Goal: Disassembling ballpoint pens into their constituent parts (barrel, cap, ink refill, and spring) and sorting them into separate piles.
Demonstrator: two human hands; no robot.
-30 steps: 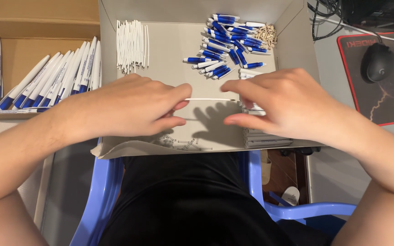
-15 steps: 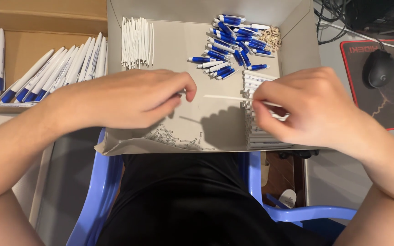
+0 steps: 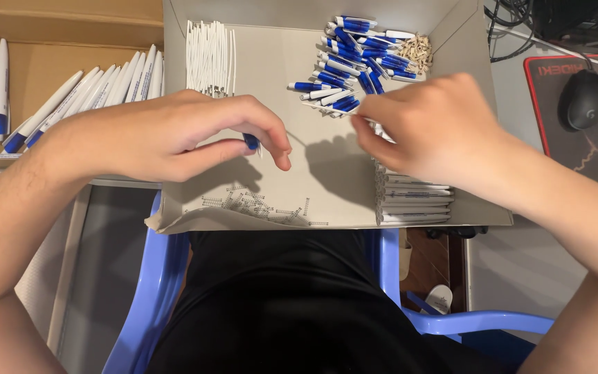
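Two hands work over the shallow grey cardboard tray (image 3: 327, 187) on your lap, and that tray is the landmark for everything else. Your left hand (image 3: 167, 135) hangs over the tray's left half with its fingers (image 3: 271, 142) curled and clenched on a small blue-and-white pen part (image 3: 252, 143), of which only the tip shows beneath the thumb. Your right hand (image 3: 427, 128) sits over the tray's right half, fingers bunched and pointing toward the far middle of the tray; whether they pinch anything you cannot tell from here.

Just off those right fingertips, toward the tray's far side, lies the loose heap of blue and white pen pieces (image 3: 354, 66), their long axes running mostly on a slant. Your right hand is clearly the nearer one to that heap.

Elsewhere in the tray: a row of thin white refill tubes (image 3: 209, 55) at the far left corner, a scatter of small metal springs (image 3: 257, 206) along the near edge, a stack of white pen barrels (image 3: 413, 201) at the near right under your wrist, and a small pale cluster of tips (image 3: 418, 50) at the far right. Left of the tray, assembled white and blue pens (image 3: 70, 100) fill a brown cardboard box (image 3: 57, 21); right of it, a black computer mouse (image 3: 585, 97) rests on a mat. Nothing stands between your right fingers and the heap.
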